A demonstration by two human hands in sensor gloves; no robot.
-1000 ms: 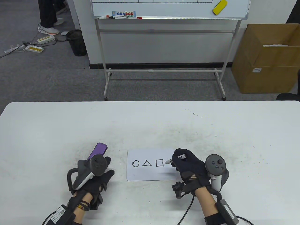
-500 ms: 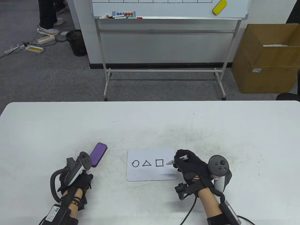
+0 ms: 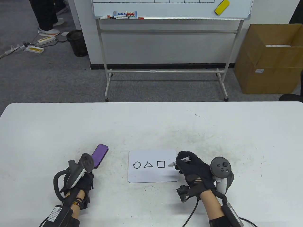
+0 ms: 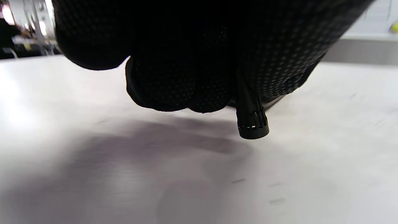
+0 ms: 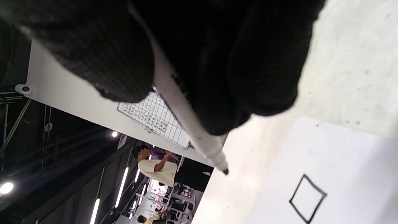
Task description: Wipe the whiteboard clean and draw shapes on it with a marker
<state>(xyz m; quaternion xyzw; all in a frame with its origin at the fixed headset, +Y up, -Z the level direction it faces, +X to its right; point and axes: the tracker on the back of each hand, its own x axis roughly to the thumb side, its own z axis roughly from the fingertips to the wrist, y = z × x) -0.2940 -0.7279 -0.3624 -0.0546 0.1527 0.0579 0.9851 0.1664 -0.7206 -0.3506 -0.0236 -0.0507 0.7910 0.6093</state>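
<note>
A small whiteboard lies on the white table, bearing a black circle, triangle and square. My right hand pinches a white marker with its tip just right of the square, at the board's right edge. In the right wrist view the marker slants down from the fingers, its tip above the board. My left hand rests left of the board, fingers curled round a black marker cap. A purple eraser lies just beyond that hand, untouched.
Behind the table stands a large wheeled whiteboard with a yellow eraser and markers on its tray. A cardboard box sits at the right, a black bin and power strips at the left. A person's legs show far left.
My left hand pulled back from the purple eraser toward the near left and turned on its side. My right hand with the marker shifted slightly right, then held still.
</note>
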